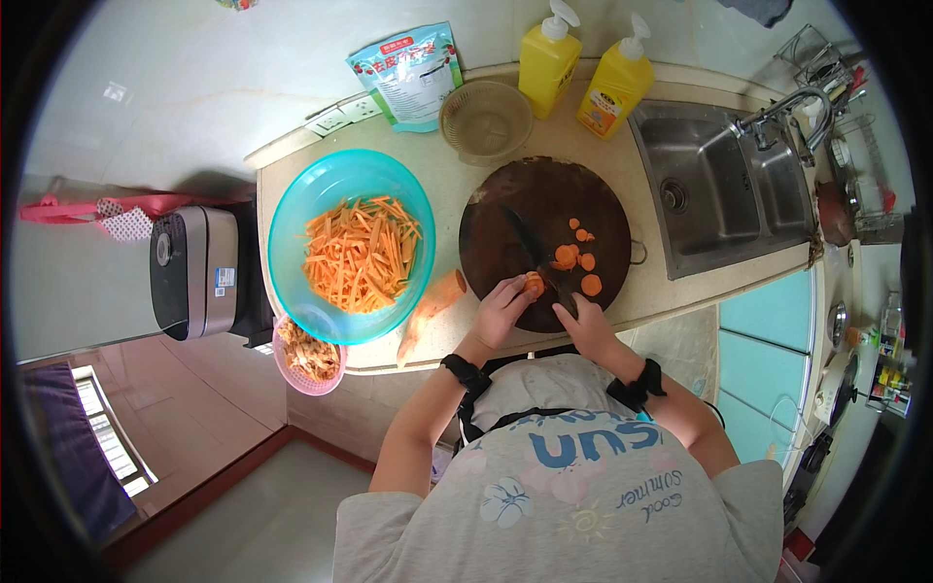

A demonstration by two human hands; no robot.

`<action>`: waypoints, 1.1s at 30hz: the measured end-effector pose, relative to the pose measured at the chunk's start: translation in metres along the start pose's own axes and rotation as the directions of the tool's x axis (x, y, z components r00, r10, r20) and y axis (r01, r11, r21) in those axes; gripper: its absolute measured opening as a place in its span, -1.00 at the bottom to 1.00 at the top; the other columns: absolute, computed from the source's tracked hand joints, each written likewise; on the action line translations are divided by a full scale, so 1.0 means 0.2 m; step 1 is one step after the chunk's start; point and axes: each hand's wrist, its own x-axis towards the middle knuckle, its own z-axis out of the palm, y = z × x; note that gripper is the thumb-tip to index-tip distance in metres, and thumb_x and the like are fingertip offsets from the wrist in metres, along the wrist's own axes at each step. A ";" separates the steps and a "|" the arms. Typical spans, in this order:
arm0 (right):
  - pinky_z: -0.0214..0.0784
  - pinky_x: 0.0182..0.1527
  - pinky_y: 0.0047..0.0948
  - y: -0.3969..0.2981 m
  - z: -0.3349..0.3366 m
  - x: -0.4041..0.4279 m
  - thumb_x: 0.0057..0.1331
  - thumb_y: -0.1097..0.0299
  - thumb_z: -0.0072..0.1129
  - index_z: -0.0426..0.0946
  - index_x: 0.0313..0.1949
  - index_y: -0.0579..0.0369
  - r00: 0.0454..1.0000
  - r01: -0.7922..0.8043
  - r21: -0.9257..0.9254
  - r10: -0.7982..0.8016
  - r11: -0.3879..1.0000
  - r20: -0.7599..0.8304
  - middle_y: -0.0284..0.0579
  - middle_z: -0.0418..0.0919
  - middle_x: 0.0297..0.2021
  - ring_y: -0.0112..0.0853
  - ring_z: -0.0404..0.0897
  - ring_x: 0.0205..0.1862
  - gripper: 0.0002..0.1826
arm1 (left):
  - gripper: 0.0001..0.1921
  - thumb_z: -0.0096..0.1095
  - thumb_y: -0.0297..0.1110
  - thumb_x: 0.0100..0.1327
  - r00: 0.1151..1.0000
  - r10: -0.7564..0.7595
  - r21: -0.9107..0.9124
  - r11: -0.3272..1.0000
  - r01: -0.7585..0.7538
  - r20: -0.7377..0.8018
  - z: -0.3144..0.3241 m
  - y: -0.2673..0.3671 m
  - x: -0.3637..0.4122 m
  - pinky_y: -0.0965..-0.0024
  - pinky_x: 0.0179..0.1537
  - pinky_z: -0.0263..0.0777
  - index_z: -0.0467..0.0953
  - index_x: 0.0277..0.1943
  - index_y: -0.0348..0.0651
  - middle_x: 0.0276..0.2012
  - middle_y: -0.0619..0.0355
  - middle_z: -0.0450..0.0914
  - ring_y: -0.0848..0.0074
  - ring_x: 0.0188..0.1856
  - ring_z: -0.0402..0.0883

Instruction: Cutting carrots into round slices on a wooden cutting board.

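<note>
My left hand holds a piece of carrot down near the front of a round dark chopping board. In my right hand is the handle of a kitchen knife, its dark blade pointing away from me and lying close beside that carrot piece. Several round carrot slices lie on the board to the right of the blade. Left of the board, a large carrot rests on the counter. A turquoise basin contains a heap of carrot strips.
A pink basket of scraps sits at the counter's front left edge. Behind the board stand a plastic colander, a printed pouch and two yellow pump bottles. A steel double sink is at right, a rice cooker at left.
</note>
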 end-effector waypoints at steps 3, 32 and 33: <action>0.24 -0.46 -0.33 0.01 -0.01 0.02 0.22 0.21 0.00 0.34 -0.39 0.31 1.000 0.025 -0.009 -0.025 1.000 0.007 0.08 0.41 -0.62 -0.18 0.40 -0.57 -0.67 | -0.69 0.19 -0.54 -0.07 1.000 0.003 0.002 1.000 -0.003 -0.007 0.00 0.00 0.00 0.37 -0.15 0.44 0.48 -0.18 -0.25 -0.15 0.03 0.47 0.22 -0.11 0.46; 0.22 -0.47 -0.36 0.04 0.00 0.01 0.21 0.19 0.01 0.35 -0.38 0.35 0.999 0.022 0.052 -0.023 0.998 0.023 0.07 0.38 -0.63 -0.26 0.34 -0.59 -0.64 | -0.83 0.22 -0.57 -0.02 0.997 0.053 0.026 0.998 -0.052 -0.061 0.00 0.00 0.01 0.38 -0.20 0.46 0.51 -0.30 -0.28 -0.25 0.01 0.50 0.22 -0.20 0.51; 0.22 -0.48 -0.36 0.03 0.00 0.02 0.21 0.19 0.01 0.35 -0.39 0.35 0.999 0.026 0.044 -0.027 0.999 0.020 0.07 0.38 -0.63 -0.26 0.33 -0.60 -0.64 | -0.83 0.22 -0.57 -0.02 0.997 0.052 0.028 0.998 -0.051 -0.063 0.00 -0.01 0.01 0.38 -0.20 0.46 0.51 -0.30 -0.28 -0.25 0.01 0.50 0.22 -0.20 0.51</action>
